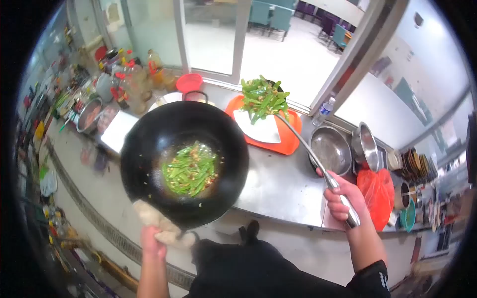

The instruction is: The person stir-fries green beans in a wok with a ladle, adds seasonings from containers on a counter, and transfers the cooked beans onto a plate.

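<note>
My left hand (153,244) grips the handle of a black wok (149,149) through a beige cloth (156,223) and holds it up over the steel counter (278,184). Green beans with bits of chopped garnish (190,170) lie in the wok's bottom. My right hand (343,198) is closed on the long metal handle of a ladle (308,149). The ladle's bowl is heaped with green beans (263,98) and hangs above a white plate (261,130) on an orange tray (288,139).
Steel bowls (332,149) and a tilted pot (365,144) stand right of the tray, with a red plastic bag (378,191) beside them. Bottles and jars (129,82) crowd the counter's far left. A water bottle (323,110) stands by the window frame.
</note>
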Demonstrator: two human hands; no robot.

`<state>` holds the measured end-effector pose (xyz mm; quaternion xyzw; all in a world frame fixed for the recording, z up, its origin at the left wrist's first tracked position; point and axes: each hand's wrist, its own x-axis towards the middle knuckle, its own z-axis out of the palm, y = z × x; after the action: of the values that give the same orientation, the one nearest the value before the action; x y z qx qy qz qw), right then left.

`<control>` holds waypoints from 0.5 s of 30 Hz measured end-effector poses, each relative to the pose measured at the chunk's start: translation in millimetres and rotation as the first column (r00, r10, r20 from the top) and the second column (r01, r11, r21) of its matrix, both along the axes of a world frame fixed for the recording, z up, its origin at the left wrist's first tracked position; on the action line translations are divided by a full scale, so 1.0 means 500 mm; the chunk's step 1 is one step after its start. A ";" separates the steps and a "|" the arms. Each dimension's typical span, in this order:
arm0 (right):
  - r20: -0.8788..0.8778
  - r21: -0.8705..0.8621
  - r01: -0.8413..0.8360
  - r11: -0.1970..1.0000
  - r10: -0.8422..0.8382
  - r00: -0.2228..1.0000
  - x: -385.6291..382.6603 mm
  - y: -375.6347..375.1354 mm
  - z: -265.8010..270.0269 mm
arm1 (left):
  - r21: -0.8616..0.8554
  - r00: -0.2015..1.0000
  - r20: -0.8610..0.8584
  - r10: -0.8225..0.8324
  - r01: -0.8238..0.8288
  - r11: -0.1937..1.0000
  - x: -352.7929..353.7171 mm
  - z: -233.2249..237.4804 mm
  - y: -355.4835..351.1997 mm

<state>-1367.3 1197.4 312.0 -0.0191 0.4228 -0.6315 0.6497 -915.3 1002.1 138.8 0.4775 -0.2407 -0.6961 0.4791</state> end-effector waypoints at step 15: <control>-0.714 0.361 -0.282 0.889 0.458 0.530 -0.284 -0.186 -0.353 | 0.159 0.913 -0.072 0.401 -0.387 0.908 -0.073 0.045 0.288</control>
<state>-1509.4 1104.6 135.8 -0.3161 0.7100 -0.3591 0.5168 -951.8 1145.9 161.3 0.5124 -0.0643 -0.6239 0.5866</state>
